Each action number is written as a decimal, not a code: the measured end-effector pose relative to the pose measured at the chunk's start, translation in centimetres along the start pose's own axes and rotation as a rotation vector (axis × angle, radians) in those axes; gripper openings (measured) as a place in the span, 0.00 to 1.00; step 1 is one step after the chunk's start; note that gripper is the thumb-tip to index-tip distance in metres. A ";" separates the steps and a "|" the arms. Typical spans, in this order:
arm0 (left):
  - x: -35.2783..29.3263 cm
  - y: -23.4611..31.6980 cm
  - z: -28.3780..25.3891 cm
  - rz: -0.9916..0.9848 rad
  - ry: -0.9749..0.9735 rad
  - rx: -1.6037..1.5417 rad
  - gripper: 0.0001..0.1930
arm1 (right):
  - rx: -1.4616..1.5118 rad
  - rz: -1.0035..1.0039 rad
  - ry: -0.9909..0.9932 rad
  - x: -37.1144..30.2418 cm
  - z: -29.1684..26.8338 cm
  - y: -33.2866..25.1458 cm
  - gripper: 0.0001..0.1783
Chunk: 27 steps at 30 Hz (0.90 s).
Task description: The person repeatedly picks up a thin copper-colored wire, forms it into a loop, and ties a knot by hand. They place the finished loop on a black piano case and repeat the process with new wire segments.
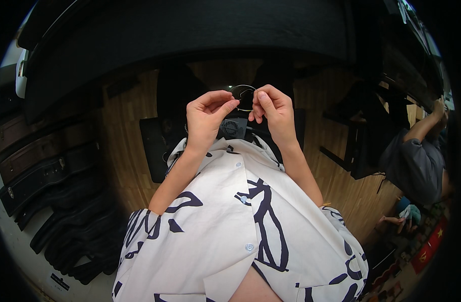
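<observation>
A thin, shiny coiled wire (244, 85) hangs between my two hands, bent in a small loop with a loose inner curl. My left hand (205, 117) is closed, its thumb and index finger pinching at the coil's left side. On the other side, my right hand (276, 111) grips the loop between thumb and fingers. Just below the coil, a grey device with a round grille (232, 128) shows in part. What exactly lies within the fingertips is too small to make out.
A dark tabletop (200, 27) spans the far side. Several dark instrument cases (44, 163) are lined up at the left. To the right, another person in a grey shirt (416, 163) works near dark furniture. Wooden floor (124, 146) shows between.
</observation>
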<state>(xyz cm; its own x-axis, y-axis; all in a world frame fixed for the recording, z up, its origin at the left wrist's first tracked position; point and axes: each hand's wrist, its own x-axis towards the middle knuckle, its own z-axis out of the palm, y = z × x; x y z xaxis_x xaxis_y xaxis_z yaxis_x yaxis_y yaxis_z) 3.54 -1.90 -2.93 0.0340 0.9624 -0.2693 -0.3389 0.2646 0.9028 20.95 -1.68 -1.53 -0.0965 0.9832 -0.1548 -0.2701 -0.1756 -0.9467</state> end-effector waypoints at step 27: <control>0.7 -0.8 -1.4 -0.047 -0.174 -0.150 0.08 | 0.023 0.027 -0.049 0.1 -0.5 0.3 0.12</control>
<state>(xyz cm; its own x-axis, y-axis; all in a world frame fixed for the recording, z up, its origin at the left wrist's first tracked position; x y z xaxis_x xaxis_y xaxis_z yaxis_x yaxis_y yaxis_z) 2.55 -1.51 -4.35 0.2101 0.9486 -0.2368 -0.4684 0.3102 0.8273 21.38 -1.62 -1.99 -0.1507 0.9746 -0.1654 -0.2884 -0.2034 -0.9356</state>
